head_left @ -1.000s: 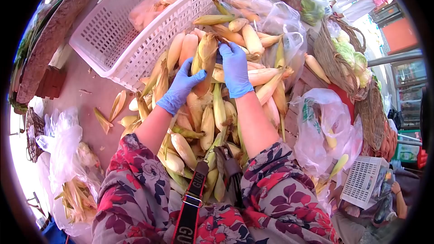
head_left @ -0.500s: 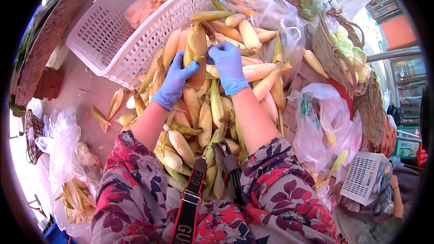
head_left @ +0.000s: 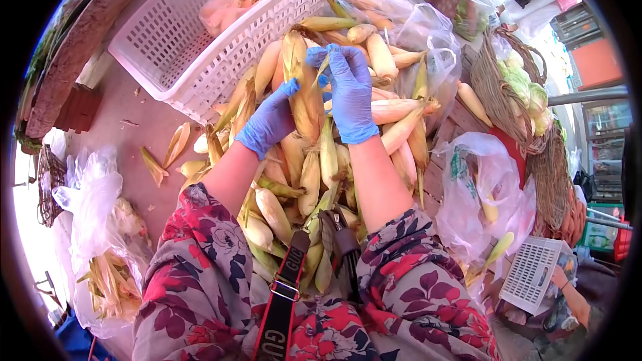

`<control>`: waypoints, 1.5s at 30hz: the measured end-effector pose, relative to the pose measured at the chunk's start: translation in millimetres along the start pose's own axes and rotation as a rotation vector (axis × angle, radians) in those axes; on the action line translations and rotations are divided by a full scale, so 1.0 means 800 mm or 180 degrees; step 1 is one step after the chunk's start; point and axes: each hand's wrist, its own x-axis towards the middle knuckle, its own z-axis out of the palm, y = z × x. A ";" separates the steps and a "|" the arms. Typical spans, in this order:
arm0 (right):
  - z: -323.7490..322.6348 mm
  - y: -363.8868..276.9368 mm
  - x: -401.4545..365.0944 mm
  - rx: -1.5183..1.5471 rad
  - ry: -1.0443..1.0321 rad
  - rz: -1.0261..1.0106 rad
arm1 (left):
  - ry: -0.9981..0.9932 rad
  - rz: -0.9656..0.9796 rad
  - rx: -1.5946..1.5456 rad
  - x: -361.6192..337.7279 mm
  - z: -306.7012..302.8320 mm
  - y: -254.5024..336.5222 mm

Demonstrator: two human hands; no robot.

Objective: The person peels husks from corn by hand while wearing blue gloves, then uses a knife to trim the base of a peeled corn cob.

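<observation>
The left hand [head_left: 271, 120] closes its grip around a corn ear [head_left: 304, 93] standing between both hands over the corn pile [head_left: 314, 174], while the right hand [head_left: 349, 93] pinches a husk strip [head_left: 324, 67] at its tip.

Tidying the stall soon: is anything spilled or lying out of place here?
Yes: a few torn husk leaves lie loose on the table, left of the corn pile. The ear in the left hand and right hand looks sound.
</observation>
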 end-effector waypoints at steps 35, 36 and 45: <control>-0.030 0.049 -0.057 0.0031 -0.1654 0.1939 | 0.0034 0.1364 0.0768 0.020 0.039 0.082; -0.031 0.049 -0.057 0.0011 -0.1695 0.1962 | -0.0026 0.1477 0.1001 0.020 0.040 0.085; -0.032 0.056 -0.049 -0.1432 -0.0470 0.1186 | 0.0306 0.1480 0.0920 0.028 0.018 0.091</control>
